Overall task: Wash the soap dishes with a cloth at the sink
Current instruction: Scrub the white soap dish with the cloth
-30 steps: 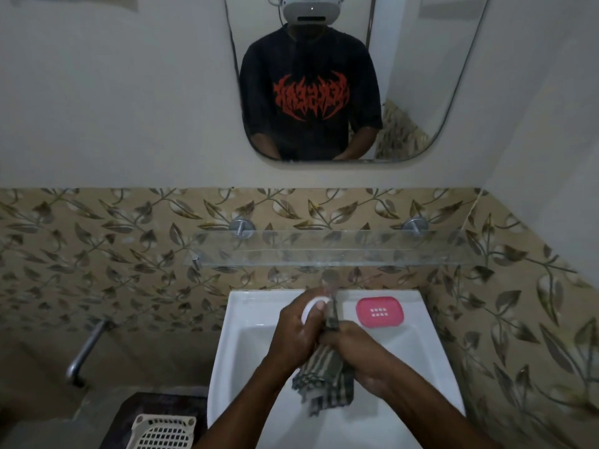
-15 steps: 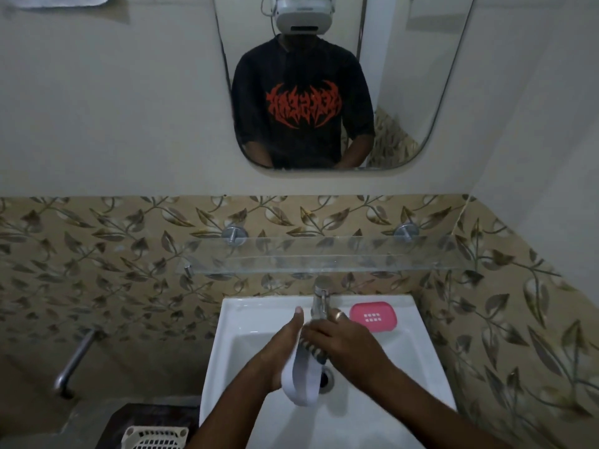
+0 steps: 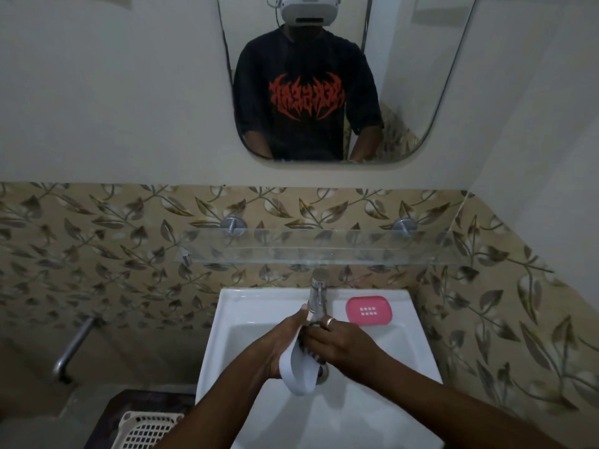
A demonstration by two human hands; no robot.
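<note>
My left hand (image 3: 281, 343) holds a white soap dish (image 3: 299, 371) on edge over the white sink (image 3: 223, 351), just below the tap (image 3: 317, 298). My right hand (image 3: 338, 341), with a ring on one finger, presses a dark striped cloth (image 3: 306, 346) against the inside of the dish; the cloth is mostly hidden under my fingers. A pink soap dish (image 3: 369, 310) with small drain holes lies flat on the sink's back right ledge, apart from both hands.
A clear glass shelf (image 3: 311, 251) juts out from the leaf-patterned tiles just above the tap. A mirror (image 3: 421, 92) hangs above it. A metal pipe (image 3: 73, 346) sticks out at the left wall. A cream perforated basket (image 3: 146, 429) sits at lower left beside the sink.
The cloth, which hung bunched between both hands, is now tucked under my right hand against the dish. The white dish has turned on edge and hangs lower in my left hand.
</note>
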